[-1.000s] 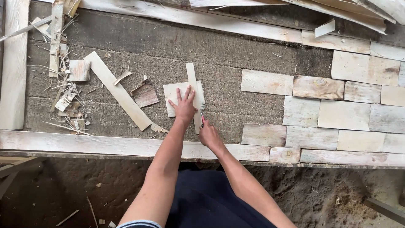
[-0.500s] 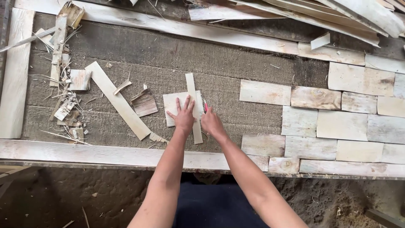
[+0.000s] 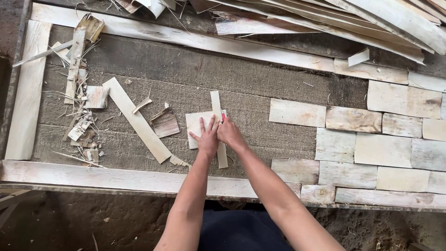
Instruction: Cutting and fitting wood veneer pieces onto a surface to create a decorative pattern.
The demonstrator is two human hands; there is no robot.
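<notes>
- Far left: a long pale border plank (image 3: 29, 88) lies along the worktop (image 3: 186, 69) edge; just beside it a heap of splinters and offcuts (image 3: 81, 111).
- Next over, a long diagonal strip (image 3: 137, 120) and a dark veneer scrap (image 3: 165, 123), both loose and apart from the hands.
- Centre: our left hand (image 3: 206, 137) lies flat with fingers spread, pressing down a pale square veneer piece (image 3: 197, 124); it grips nothing.
- Over that piece runs a narrow upright wooden strip (image 3: 217, 128), used like a straightedge as far as we can judge.
- Our right hand (image 3: 231, 132) is closed around a small red-tipped cutter (image 3: 223, 116), set against the strip's right edge.
- Right: the laid veneer pieces (image 3: 367, 139) sit edge to edge in rows, covering roughly the right third of the worktop.
- Progress, as we judge it: right part tiled, the middle and left bare, the square piece not yet placed.
- Top: a pile of long veneer sheets (image 3: 353, 23) lies untouched.
</notes>
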